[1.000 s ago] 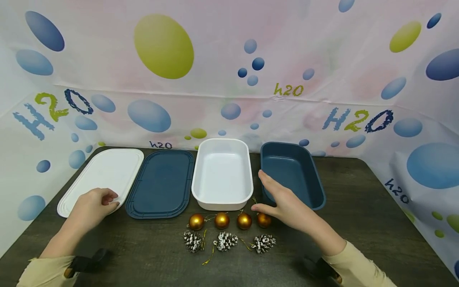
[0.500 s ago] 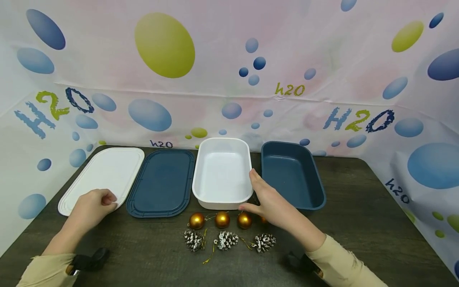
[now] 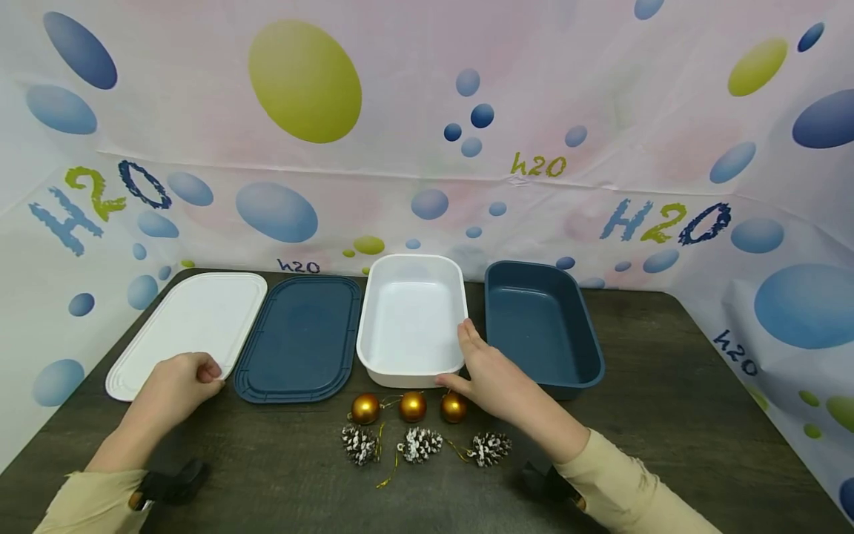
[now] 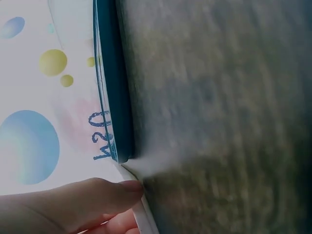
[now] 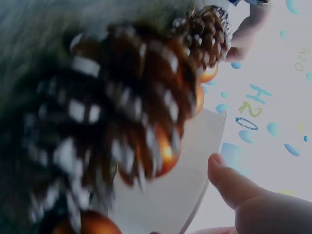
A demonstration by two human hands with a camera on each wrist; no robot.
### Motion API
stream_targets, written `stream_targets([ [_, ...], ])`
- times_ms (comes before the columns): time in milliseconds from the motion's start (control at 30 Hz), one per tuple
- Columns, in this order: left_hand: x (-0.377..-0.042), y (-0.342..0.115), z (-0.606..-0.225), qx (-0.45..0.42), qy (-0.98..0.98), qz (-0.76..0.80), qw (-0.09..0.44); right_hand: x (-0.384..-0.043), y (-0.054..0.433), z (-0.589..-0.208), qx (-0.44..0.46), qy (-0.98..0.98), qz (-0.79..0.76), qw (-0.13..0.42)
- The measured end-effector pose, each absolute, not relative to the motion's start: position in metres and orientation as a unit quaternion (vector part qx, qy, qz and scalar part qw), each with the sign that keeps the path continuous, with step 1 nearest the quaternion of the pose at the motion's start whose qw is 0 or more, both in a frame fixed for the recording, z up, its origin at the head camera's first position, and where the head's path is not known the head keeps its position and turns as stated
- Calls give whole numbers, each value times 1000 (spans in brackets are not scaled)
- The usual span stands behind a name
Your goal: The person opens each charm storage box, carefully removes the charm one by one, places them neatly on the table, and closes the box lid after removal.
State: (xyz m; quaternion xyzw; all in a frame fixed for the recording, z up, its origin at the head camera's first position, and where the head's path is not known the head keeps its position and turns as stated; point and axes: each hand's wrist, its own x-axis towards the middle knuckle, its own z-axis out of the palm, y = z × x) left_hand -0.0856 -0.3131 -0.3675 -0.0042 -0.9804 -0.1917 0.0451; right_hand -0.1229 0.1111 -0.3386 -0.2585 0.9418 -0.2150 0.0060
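My left hand, its fingers loosely bent, rests at the near right corner of the white lid. In the left wrist view the thumb lies by the lid's edge; whether it grips the lid is not clear. My right hand, fingers extended and thumb spread, is at the near right corner of the deep white container. The right wrist view has the thumb beside that container's wall. Gold baubles lie in a row before it, with snowy pine cones nearer.
A dark blue lid lies between the white lid and the white container. Right of the right hand stands a deep blue container. All rest on a dark wooden table, with a patterned sheet hanging behind.
My right hand has moved left from the blue container's edge to the white container's near right corner, covering the rightmost bauble. My left hand has stayed almost still.
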Motion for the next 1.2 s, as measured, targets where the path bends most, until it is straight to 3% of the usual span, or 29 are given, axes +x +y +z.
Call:
stream_targets([
  [400, -88, -313, -361, 40, -985, -166, 3, -122, 110, -344, -196, 936, -282, 72],
  [700, -80, -303, -353, 38, -985, -145, 88, -122, 114, -349, -196, 933, -292, 71],
  [1033, -73, -294, -323, 9, -957, -118, 264, -120, 116, -352, -204, 928, -305, 67],
  [1200, -71, -293, -305, 17, -953, -149, 263, -121, 116, -353, -207, 929, -301, 66],
])
